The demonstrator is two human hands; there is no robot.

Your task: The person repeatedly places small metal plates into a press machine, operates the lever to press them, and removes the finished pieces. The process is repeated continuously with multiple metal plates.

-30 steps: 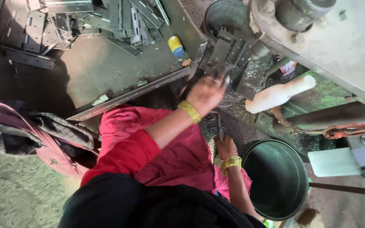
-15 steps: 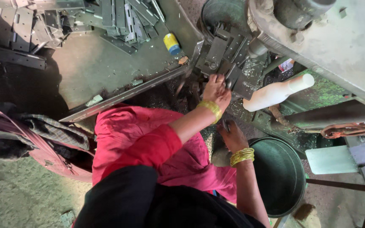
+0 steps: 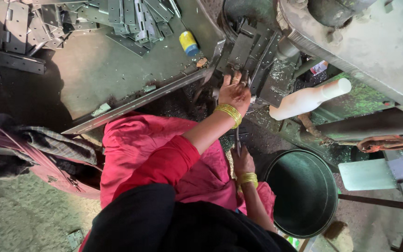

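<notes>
Fingers of the left hand lay spread against dark metal plates clamped in the machine; whether they gripped a plate could not be told. Right hand sat lower, just beside the round green bucket, closed round a thin metal tool that stood upright. Gold bangles circled the left wrist. Grey counter, to the left, carried a heap of flat hinge blanks and a yellow-and-blue cylinder. White plastic bottle lay tilted, right of the left hand.
</notes>
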